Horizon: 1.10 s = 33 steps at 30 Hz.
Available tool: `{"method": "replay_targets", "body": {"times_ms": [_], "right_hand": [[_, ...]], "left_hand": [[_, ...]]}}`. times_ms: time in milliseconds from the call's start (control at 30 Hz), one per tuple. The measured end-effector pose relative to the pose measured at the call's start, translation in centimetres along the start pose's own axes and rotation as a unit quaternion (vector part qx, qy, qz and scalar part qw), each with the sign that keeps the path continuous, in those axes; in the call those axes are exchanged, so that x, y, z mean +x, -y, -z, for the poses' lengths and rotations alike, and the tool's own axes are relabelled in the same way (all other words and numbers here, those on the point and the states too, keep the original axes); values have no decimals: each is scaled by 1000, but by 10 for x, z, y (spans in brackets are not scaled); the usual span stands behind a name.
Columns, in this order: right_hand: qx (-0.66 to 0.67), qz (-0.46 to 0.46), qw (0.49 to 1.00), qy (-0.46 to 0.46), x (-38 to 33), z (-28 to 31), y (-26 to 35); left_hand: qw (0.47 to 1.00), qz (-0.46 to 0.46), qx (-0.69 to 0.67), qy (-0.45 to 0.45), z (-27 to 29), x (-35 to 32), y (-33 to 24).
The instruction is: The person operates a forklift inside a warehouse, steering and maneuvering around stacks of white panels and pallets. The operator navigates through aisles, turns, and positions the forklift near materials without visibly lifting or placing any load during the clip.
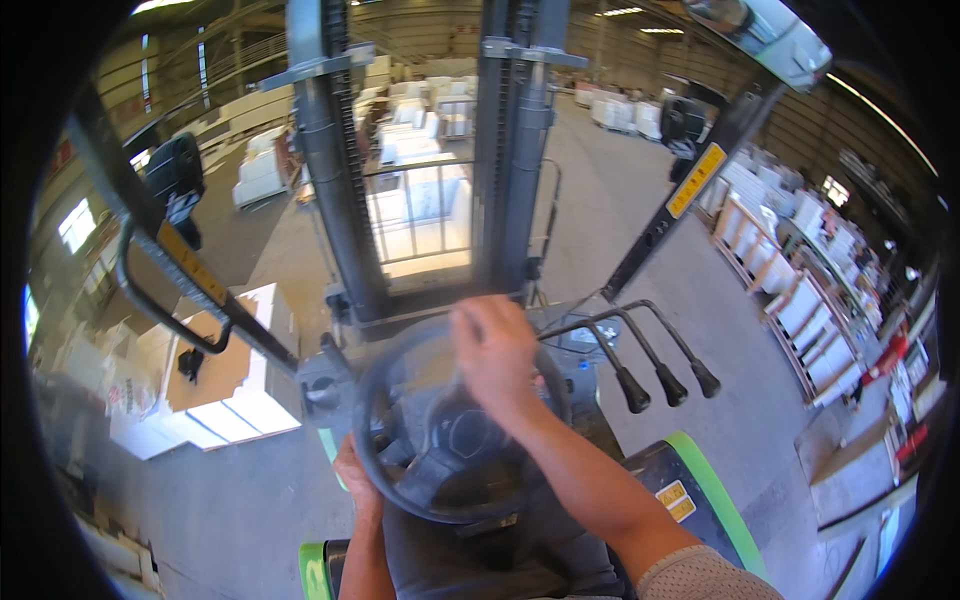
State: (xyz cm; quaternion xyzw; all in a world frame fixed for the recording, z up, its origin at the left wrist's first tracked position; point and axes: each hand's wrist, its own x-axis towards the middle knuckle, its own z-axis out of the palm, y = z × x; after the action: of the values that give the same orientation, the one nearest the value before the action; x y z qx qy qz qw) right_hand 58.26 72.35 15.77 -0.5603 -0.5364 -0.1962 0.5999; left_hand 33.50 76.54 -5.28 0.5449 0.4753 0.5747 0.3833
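Observation:
I sit at a forklift's black steering wheel [365, 420]. My right hand [492, 350] is on the far part of the rim with its fingers curled, slightly blurred by motion. At the near left of the rim is my left hand [357, 474], closed against it; some of its fingers are hidden. Three black-knobbed control levers [668, 385] stand to the right of the wheel, with neither hand on them. Beyond the wheel rises the forklift mast [335, 180], and white stacked goods [425, 215] show through its frame.
On the left stands a pallet load of white boxes [235, 400] with brown board on top. Wooden-crated white goods [775, 260] line the right side of the grey floor [690, 330]. Cab posts [690, 190] flank the mast, and a mirror [790, 45] hangs upper right.

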Motion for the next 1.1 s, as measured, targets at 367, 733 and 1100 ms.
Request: {"method": "replay_targets", "body": {"times_ms": [367,733,1100], "right_hand": [[72,49,996,20,-21,-62,61],[148,31,982,117,-119,-51,100],[-14,15,977,211,-195,73,110]], "left_hand": [[986,20,-157,58,-9,10,6],[945,-260,200,-4,-44,12,31],[991,-29,134,3,58,18,-1]]}}
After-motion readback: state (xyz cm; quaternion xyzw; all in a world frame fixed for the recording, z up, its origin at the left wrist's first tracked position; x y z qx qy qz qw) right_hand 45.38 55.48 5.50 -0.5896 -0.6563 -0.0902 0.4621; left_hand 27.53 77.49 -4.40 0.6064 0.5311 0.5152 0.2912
